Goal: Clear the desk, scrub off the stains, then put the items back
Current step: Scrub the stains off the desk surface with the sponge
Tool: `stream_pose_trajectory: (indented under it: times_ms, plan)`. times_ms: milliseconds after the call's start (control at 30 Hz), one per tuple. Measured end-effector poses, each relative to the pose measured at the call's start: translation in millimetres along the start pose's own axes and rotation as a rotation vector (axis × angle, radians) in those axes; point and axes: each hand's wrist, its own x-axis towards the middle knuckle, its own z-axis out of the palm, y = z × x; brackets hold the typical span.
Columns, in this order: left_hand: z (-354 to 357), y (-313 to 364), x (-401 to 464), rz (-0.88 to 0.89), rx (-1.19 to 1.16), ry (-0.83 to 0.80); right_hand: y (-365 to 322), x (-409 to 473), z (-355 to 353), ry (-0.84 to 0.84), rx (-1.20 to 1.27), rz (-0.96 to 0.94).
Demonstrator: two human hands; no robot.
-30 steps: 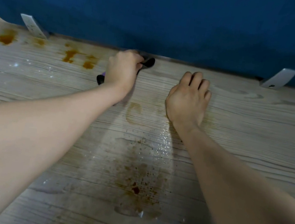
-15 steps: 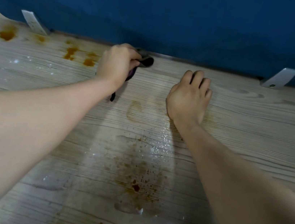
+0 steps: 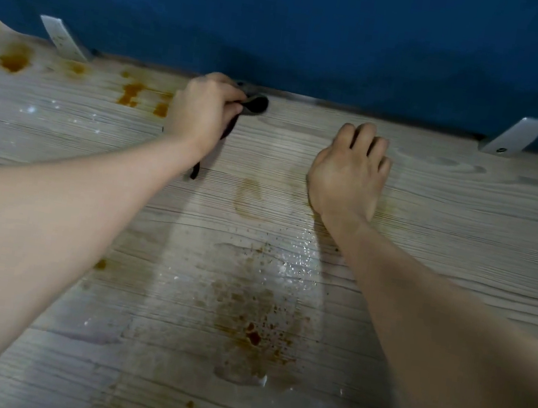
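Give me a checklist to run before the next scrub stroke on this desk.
1. Left hand grips the dark cloth: ok.
2. Right hand rests on the desk, holding nothing: ok.
3. Orange stains left of the cloth gone: not ok.
4. Brown splatter near the front gone: not ok.
5. Desk wetted: ok, droplets show.
6. Cloth clean enough: cannot tell.

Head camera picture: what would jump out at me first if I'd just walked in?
Probably the brown splatter stain in a wet patch on the wooden desk, between the two forearms. Next, the left hand gripping a dark cloth at the desk's far edge, beside orange-brown blotches. The right hand rests on the desk.
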Motion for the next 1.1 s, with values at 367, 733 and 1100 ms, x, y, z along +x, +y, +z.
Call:
stream_pose_trajectory:
  times_ms: [367, 733, 1100]
  plan:
    - [-8, -25, -8, 0.026, 0.128, -0.001, -1, -1, 3, 0.055, 0.004, -0.008]
    - [-11, -22, -4, 0.079, 0.221, -0.065, -2, -1, 0, 0.044, 0.003, 0.008]
    - [-3, -40, 5, 0.214, 0.190, -0.132, -35, 14, -30, -0.118, -0.096, 0.076]
